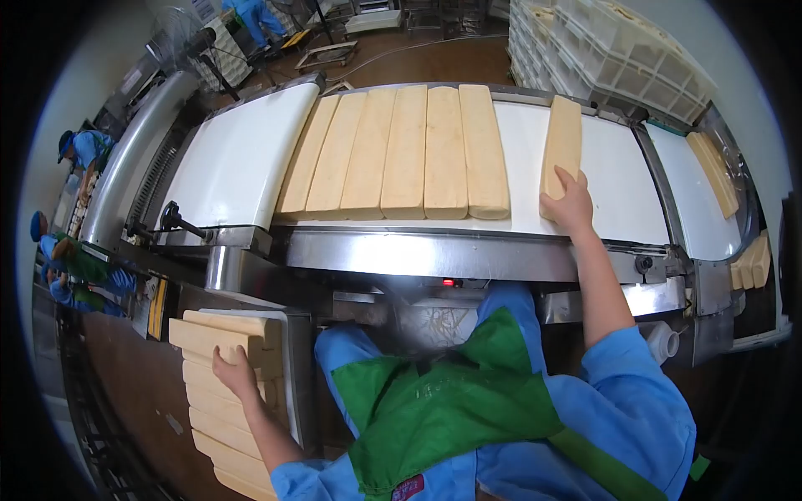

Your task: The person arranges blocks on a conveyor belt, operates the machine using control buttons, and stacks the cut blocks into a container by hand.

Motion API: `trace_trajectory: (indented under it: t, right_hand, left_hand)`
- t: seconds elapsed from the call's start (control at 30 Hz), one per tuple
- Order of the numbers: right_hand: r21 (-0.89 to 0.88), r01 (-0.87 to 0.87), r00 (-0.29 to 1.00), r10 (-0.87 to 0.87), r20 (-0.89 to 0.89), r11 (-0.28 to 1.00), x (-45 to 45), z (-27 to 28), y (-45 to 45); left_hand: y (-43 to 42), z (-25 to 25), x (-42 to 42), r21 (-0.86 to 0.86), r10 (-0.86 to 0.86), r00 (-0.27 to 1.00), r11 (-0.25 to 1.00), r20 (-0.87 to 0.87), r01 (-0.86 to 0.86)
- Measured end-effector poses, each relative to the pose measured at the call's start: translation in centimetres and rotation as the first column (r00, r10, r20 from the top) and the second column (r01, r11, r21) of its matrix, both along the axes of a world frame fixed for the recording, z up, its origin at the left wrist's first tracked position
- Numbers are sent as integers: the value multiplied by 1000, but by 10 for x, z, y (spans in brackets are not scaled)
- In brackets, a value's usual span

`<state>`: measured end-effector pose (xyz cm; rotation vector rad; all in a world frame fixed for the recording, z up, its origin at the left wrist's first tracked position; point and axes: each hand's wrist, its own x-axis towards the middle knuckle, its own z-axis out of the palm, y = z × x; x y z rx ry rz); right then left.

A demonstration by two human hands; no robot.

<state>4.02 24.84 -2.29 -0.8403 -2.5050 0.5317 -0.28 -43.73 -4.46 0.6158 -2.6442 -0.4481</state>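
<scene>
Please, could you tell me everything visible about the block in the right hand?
The block is a long, pale yellow bar with a smooth surface, perhaps dough. It extends across the white belt, right of a row of similar blocks and apart from them. The right hand holds its near end; whether it rests fully on the belt is unclear.

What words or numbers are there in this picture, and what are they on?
None can be read for sure.
Green apron: faint pale letters, too blurred to read.
Red patch at the bottom: tiny marks, too small to read.
Pale sheet on the far wall: any writing is too small to read.
</scene>
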Motion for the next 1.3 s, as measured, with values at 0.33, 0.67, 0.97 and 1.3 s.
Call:
trace_trajectory:
  t: [0.33, 0.67, 0.97, 1.3]
  right_hand:
    - [-119, -222, 973, 211, -97, 968, -37, 13, -58]
    - [55, -606, 726, 581, -369, 793, -13, 22, -142]
    - [-290, -952, 40, 903, -428, -96, 30, 80, -292]
    - [-622, -674, 675, -9, -737, 398, 37, 54, -89]
  left_hand:
    - [7, 17, -73, 209, 367, 894, 882, 259, -423]
    - [-69, -11, 11, 852, 291, 810, 307, -509, 425]
    - [158, 62, 77, 364, -449, 448, 264, -773, 893]
    - [217, 102, 48, 135, -930, 72, 25, -359, 991]
